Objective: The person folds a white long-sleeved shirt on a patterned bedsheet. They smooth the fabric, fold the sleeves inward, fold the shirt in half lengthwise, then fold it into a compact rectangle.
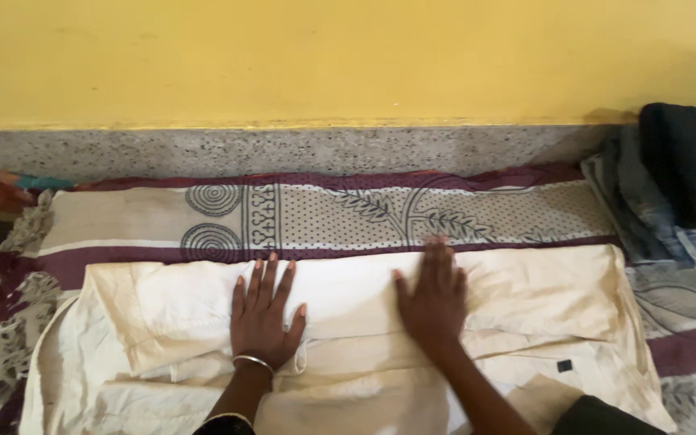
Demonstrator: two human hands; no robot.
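While you pressed both open palms, left hand [261, 318] and right hand [435, 296], onto the folded cream garment [525, 302], smoothing seemingly preceded another fold.

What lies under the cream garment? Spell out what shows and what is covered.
Under the cream garment lies a patterned maroon-and-beige bedsheet, seen beyond its edges. The left hand and right hand press flat on top. Anything beneath its middle is hidden.
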